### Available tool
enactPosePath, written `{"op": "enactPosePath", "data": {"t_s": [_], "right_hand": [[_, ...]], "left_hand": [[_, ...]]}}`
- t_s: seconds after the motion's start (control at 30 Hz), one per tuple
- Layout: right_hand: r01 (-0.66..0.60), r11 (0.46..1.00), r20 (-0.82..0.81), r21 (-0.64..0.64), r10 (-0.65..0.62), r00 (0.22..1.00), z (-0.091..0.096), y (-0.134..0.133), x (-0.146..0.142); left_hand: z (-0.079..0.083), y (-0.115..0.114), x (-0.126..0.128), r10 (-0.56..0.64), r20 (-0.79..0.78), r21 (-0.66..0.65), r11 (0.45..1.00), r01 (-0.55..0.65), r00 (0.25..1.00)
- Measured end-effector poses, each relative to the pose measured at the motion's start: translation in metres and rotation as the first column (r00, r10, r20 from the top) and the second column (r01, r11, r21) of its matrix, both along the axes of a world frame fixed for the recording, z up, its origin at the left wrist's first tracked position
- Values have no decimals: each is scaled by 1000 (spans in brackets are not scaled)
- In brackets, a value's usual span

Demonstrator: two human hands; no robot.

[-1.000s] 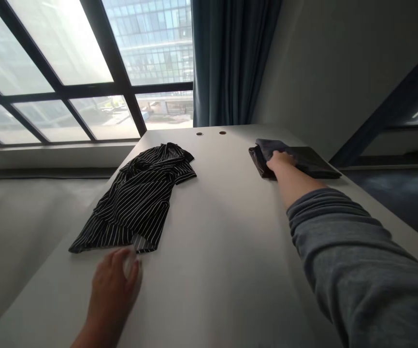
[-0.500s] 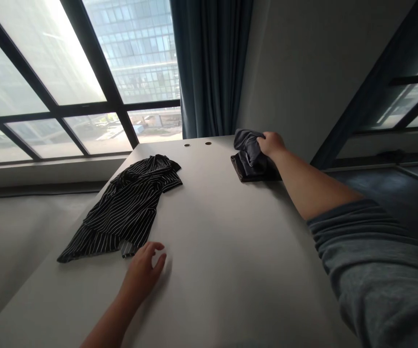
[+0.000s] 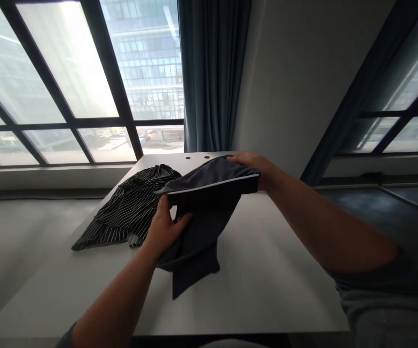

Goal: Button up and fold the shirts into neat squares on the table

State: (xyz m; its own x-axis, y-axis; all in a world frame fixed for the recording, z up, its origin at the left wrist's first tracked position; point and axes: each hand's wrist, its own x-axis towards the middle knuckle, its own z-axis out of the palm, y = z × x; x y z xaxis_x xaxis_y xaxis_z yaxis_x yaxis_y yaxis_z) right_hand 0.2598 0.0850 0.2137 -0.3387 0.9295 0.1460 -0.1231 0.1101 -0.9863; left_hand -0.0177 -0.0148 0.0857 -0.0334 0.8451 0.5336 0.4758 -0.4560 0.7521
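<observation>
A dark grey garment (image 3: 205, 212) with a thin white edge line hangs between both hands above the white table (image 3: 266, 270). My left hand (image 3: 165, 227) is closed on its left side, near the middle of the table. At its upper right corner, my right hand (image 3: 255, 169) grips the cloth. The garment's lower part trails down and touches the tabletop. A black shirt with white stripes (image 3: 129, 208) lies crumpled on the table's left side, just left of my left hand.
Two small round holes (image 3: 196, 157) sit at the table's far edge. Behind the table are large windows (image 3: 67, 96), a blue curtain (image 3: 212, 72) and a plain wall. The table's near edge runs along the bottom of the view.
My right hand lifted the grey garment off the far right of the table and brought it to the middle. My left hand rose from the tabletop and took hold of it.
</observation>
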Motion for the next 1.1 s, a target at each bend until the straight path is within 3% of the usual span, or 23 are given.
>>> {"op": "enactPosePath", "data": {"t_s": [0.1, 0.2, 0.23, 0.3, 0.37, 0.47, 0.57, 0.63, 0.7, 0.77, 0.87, 0.93, 1.0, 1.1], "right_hand": [[-51, 974, 21, -223, 57, 998, -44, -6, -4], [68, 945, 239, -319, 11, 971, -103, -6, -6], [150, 947, 340, -284, -47, 939, -122, -7, -7], [244, 966, 453, -86, -180, 873, -156, -13, -11], [145, 980, 484, 136, -193, 854, -183, -23, -20], [-94, 937, 608, 337, -140, 782, -211, -36, -41], [-59, 920, 702, 387, -253, 666, -225, -41, -59], [-34, 910, 707, 413, -297, 642, -227, -42, -65], [-104, 873, 703, 476, -307, 641, -227, -46, -69], [-195, 837, 736, 512, -311, 601, -227, -53, -73], [-208, 851, 789, 482, -319, 526, -229, -58, -78], [-101, 890, 742, 445, -302, 599, -231, -54, -75], [65, 946, 616, 319, -258, 744, -234, -44, -66], [209, 975, 260, -78, -182, 948, -233, -30, -53]], "left_hand": [[-3, -1, 0, -70, 141, -75, 994, 81, 988], [-24, 6, 1, -47, 192, -205, 975, 87, 980], [-31, 10, 1, -27, 160, -256, 964, 67, 987], [-45, 21, 0, 4, 67, -346, 938, 20, 998], [-54, 35, 0, 30, -17, -396, 918, -35, 999], [-65, 59, -1, 2, -170, -340, 939, -60, 985], [-81, 75, -7, -23, -365, -255, 964, -76, 931], [-94, 78, -12, -20, -418, -257, 962, -97, 908], [-105, 77, -18, -36, -442, -258, 962, -88, 896], [-110, 74, -24, -74, -494, -248, 967, -59, 866], [-106, 71, -30, -156, -607, -291, 956, -35, 779], [-100, 69, -32, -184, -675, -311, 949, -50, 715], [-96, 67, -31, -187, -714, -297, 954, -49, 675], [-90, 63, -23, -167, -725, -235, 972, -12, 668]]}}
